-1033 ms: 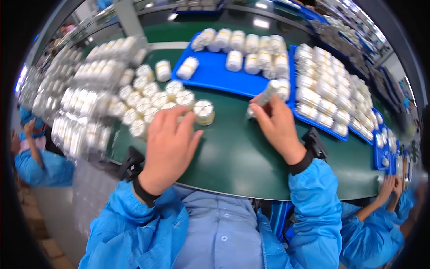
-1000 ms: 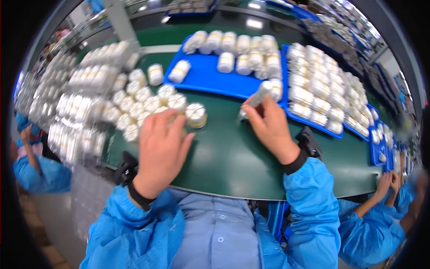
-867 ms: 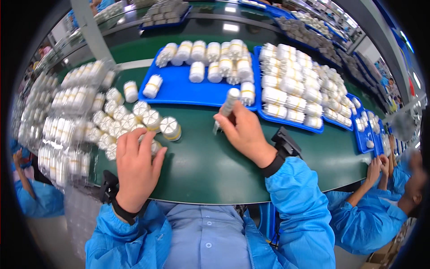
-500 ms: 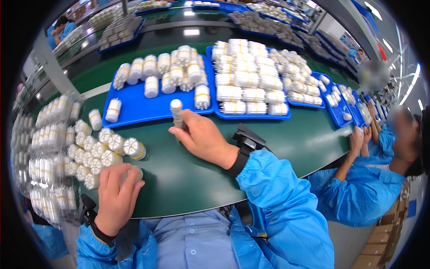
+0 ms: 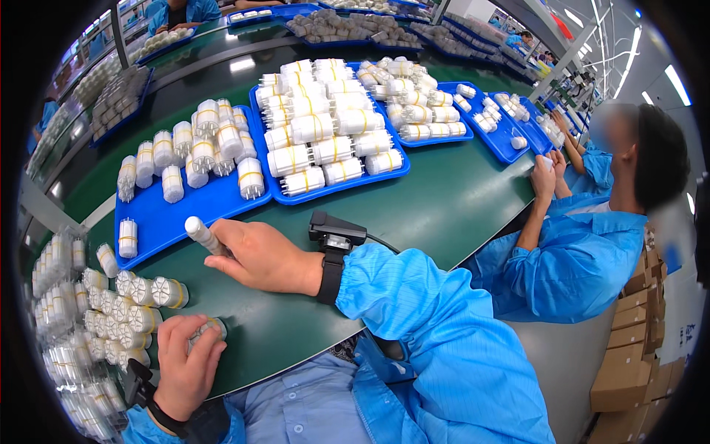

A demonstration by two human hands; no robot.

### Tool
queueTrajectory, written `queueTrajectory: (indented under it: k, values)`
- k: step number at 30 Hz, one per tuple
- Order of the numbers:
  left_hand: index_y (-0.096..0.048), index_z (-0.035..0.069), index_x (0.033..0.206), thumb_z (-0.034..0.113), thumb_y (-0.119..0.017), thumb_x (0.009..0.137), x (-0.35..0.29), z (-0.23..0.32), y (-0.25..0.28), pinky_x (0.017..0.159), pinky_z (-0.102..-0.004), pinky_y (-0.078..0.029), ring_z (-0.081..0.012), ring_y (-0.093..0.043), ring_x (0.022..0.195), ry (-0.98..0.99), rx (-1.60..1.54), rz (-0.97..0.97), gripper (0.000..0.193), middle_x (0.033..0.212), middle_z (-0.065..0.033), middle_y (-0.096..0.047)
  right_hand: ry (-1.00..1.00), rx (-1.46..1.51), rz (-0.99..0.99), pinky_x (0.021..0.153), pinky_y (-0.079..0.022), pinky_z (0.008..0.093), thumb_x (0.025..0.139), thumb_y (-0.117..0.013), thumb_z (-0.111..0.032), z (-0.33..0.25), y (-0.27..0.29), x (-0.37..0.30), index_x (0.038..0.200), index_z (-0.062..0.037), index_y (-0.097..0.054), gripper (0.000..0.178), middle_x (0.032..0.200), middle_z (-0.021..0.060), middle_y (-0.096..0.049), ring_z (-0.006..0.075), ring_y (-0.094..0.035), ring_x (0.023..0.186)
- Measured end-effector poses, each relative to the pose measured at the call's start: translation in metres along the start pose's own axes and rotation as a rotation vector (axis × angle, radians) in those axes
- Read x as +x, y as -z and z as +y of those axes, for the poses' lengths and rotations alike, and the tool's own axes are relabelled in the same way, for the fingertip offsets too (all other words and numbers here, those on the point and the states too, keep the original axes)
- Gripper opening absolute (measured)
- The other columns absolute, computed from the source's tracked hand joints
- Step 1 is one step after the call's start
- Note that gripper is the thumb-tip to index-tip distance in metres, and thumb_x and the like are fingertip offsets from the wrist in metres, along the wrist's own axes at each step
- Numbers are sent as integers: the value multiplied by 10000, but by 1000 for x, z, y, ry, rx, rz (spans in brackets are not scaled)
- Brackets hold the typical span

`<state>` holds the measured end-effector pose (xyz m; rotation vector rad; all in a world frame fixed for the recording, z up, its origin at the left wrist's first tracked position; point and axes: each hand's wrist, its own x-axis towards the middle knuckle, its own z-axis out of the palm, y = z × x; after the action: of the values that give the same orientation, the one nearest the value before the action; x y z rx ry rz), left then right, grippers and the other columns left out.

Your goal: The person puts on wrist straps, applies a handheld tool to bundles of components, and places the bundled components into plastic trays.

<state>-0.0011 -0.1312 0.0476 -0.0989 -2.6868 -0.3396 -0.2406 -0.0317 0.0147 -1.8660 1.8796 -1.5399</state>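
1. Head view, left hand [image 5: 185,362]: curled over a white round bundle [image 5: 220,325] at the near edge of the cluster, fingers on top and thumb along the near side, so narrow and holding it (part of the bundle is hidden by the fingers)
2. Head view, right hand [image 5: 268,257]: closed around a slim white stick [image 5: 203,235], tilted, top end poking out past thumb and forefinger; lower end hidden by the hand; hand is just in front of the near blue tray [image 5: 164,222], over the green surface [image 5: 436,214]
3. Head view, left side: cluster of white bundles [image 5: 122,318] on the surface, ends up, wedge pattern showing; one yellow-banded bundle [image 5: 170,293] sits at its right edge; clear plastic packs [image 5: 58,307] are stacked further left
4. Head view, trays: near blue tray is part filled, bundles mostly along its far and right sides, one standing alone [image 5: 128,238] near the left corner; full blue tray [image 5: 347,182] right beside it, piled in layers
5. Head view, right: co-worker in a blue jacket [image 5: 569,251] at the same surface, brown cartons [image 5: 625,348] behind
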Motion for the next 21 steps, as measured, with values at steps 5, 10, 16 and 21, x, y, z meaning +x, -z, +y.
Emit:
queueTrajectory:
  k: [5, 10, 16, 21]
  values:
    - [-639, 54, 1152, -11, -824, 674, -3, 8, -10, 865, -451, -488, -370, -551, 1043, 68, -52, 71, 517, 1231, -161, -577, 2, 9, -5, 624, -482, 475, 919, -721, -202, -1, -3, -1, 1045, -27, -491, 315, 845, 179, -630, 401, -630, 747]
    - [-578, 28, 1240, 19, -829, 704, -1, 0, -10, 906, -450, -479, -376, -563, 1069, 170, -144, 81, 592, 1234, -196, -571, -26, 21, 0, 610, -478, 482, 925, -713, -199, 2, -3, -3, 1082, -21, -468, 342, 821, 189, -637, 414, -633, 733]
    - [-500, 3, 1338, 57, -830, 727, -4, 5, -14, 923, -458, -480, -390, -579, 1063, 161, -230, 70, 696, 1213, -209, -590, -36, 14, -34, 649, -487, 513, 938, -671, -181, -4, -2, -2, 1068, -19, -467, 292, 827, 203, -657, 428, -641, 766]
    - [-506, 3, 1322, 82, -835, 731, -7, 5, -19, 910, -447, -484, -387, -590, 1029, 308, -339, 91, 681, 1166, -202, -609, -9, -6, -6, 604, -478, 486, 932, -694, -182, -2, -4, -5, 1082, -28, -473, 308, 819, 179, -649, 408, -639, 733]
